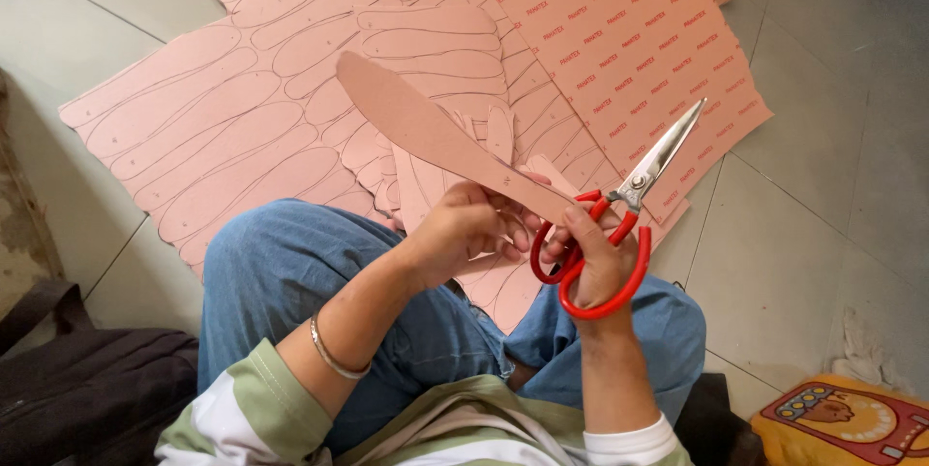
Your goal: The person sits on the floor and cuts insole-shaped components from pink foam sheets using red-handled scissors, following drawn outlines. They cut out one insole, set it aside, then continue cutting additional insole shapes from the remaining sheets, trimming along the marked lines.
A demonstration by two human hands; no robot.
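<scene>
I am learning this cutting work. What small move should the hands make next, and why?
Probably the left hand should lower the cut pink insole-shaped piece beside the knee. It looks fully cut free, lifted above the traced pink sheets. The red-handled scissors in the right hand appear closed, pointing away, touching no sheet, so nothing is being cut now.

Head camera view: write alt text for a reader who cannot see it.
A seated person's left hand holds a long pink cut-out piece while the right hand grips red-handled scissors, blades closed. Pink sheets marked with traced oval outlines lie on the tiled floor in front of the knees.
</scene>
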